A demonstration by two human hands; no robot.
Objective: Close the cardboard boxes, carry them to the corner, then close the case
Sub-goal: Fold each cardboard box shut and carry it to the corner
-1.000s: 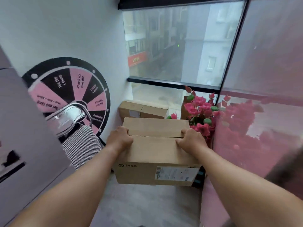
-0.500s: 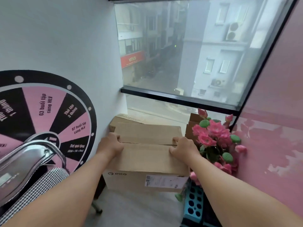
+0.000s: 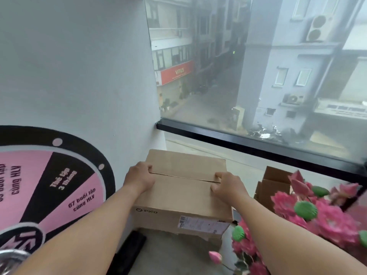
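A closed brown cardboard box (image 3: 182, 197) marked PICO, with a white label on its near side, is held out in front of me in the room's corner under the window. My left hand (image 3: 139, 178) grips its left edge at the flap seam, fingers curled over the top. My right hand (image 3: 226, 186) grips the right edge the same way. The box that stood in the corner earlier is hidden behind the held one. The case is not in view.
An open cardboard box (image 3: 272, 187) stands at the right by the window. Pink artificial flowers (image 3: 309, 213) crowd the lower right. The white wall carries a pink-and-black wheel graphic (image 3: 49, 185) at the left. A black window sill (image 3: 238, 139) runs behind; a dark object (image 3: 131, 249) lies on the floor.
I have stepped closer to the corner with the box. The box in the corner has vanished behind the held one, and the chair has slid out of view at lower left.
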